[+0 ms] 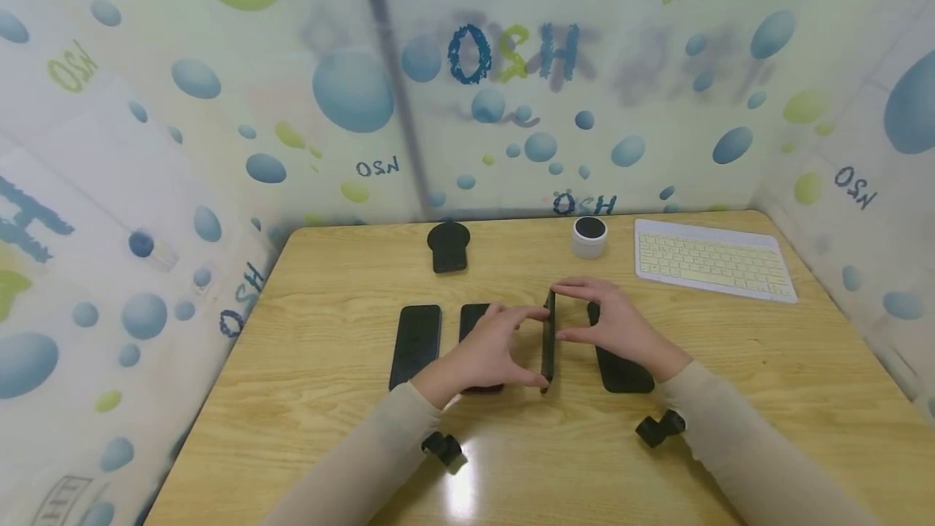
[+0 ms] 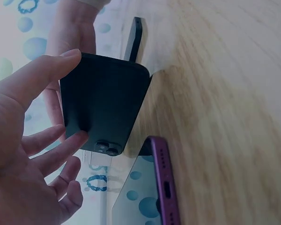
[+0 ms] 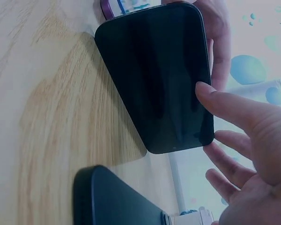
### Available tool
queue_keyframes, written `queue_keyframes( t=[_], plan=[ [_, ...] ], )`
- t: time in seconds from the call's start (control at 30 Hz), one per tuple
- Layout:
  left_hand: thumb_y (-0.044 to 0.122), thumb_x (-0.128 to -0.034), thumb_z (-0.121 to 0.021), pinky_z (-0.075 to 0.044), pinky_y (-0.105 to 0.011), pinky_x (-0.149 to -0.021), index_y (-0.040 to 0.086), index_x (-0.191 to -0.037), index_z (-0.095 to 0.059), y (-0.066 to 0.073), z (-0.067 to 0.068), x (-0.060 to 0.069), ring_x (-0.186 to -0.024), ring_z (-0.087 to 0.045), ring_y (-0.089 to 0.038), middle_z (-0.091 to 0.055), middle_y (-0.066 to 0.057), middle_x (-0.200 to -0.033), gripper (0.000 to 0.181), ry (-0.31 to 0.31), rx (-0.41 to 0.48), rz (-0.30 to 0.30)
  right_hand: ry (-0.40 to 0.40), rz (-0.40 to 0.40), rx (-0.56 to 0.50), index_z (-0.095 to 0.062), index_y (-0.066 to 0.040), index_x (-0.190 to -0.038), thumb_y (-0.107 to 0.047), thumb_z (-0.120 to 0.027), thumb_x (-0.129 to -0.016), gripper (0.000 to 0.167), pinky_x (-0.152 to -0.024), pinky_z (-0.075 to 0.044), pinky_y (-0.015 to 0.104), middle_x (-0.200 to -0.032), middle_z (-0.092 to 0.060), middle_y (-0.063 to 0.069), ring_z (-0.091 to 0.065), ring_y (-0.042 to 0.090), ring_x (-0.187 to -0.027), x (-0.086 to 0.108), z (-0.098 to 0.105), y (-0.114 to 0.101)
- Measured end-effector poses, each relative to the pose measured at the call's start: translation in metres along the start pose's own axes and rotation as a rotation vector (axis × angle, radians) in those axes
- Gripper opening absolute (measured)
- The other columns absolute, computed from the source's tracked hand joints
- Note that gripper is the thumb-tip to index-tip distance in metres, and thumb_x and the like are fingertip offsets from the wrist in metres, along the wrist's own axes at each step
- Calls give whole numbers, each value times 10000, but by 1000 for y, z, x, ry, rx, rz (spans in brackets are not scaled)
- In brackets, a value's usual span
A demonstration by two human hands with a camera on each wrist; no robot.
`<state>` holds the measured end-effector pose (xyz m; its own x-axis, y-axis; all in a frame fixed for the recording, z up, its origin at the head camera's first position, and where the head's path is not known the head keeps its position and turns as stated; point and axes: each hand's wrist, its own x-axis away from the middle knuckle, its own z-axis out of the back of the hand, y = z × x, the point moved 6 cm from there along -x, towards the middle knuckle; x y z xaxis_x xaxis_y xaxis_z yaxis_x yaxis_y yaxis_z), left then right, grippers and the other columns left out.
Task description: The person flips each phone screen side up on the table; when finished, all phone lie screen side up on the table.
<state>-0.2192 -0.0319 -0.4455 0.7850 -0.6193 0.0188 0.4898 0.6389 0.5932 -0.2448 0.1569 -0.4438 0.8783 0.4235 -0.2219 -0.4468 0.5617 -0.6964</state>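
Note:
A black smartphone [image 1: 549, 347] stands on its long edge on the table between both hands. My left hand [image 1: 488, 354] holds it, thumb at the near corner and fingers against its camera side, as the left wrist view shows the phone's back [image 2: 107, 96]. With thumb on the screen [image 3: 154, 79] and fingertips by the far corner, my right hand [image 1: 621, 323] holds it too. Beneath the left hand lies a purple-edged phone [image 2: 166, 187], partly hidden. Another black phone [image 1: 623, 370] lies by the right hand, and a dark phone [image 1: 416, 345] lies farther left.
Toward the back of the wooden table [image 1: 329, 282] are a black round-topped stand [image 1: 449, 250], a small white cylinder [image 1: 588, 238] with a dark top, and a white keyboard [image 1: 712, 260] at right. Patterned walls enclose the back and sides.

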Motion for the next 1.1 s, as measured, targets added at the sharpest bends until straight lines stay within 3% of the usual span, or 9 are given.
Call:
queue_keyframes(
  t=[0.4, 0.57, 0.77, 1.1],
  plan=[
    [453, -743, -926, -461, -382, -953, 243, -1535, -491, -7, 11, 8, -1178, -476, -198, -557, 80, -1507, 927, -3, -9, -18, -21, 37, -38, -627, -114, -1421, -188, -925, -767, 722, -1121, -372, 649, -1475, -599, 134, -516, 396, -1382, -8, -10, 2],
    [429, -756, -922, -458, -413, -993, 242, -1542, -482, -13, 12, 12, -1231, -455, -214, -561, 70, -1500, 920, -8, -10, -17, -56, -10, -10, -607, -167, -1449, -196, -922, -772, 747, -1171, -247, 666, -1487, -603, 77, -502, 354, -1416, -10, -16, 9],
    [393, -774, -914, -450, -460, -1061, 211, -1554, -471, -16, 14, 15, -1303, -427, -246, -548, 41, -1521, 915, -20, 33, -7, -110, -47, 64, -622, -181, -1439, -190, -929, -756, 749, -1133, -87, 766, -1445, -642, 47, -516, 351, -1402, -9, -20, 15],
    [314, -771, -914, -481, -422, -970, 134, -1533, -498, -20, 14, 18, -1175, -456, -216, -604, -15, -1439, 886, -7, 33, -1, -145, -68, 130, -620, -194, -1443, -188, -935, -742, 769, -1126, -55, 789, -1436, -642, 93, -487, 398, -1400, -6, -24, 20]
  ],
)
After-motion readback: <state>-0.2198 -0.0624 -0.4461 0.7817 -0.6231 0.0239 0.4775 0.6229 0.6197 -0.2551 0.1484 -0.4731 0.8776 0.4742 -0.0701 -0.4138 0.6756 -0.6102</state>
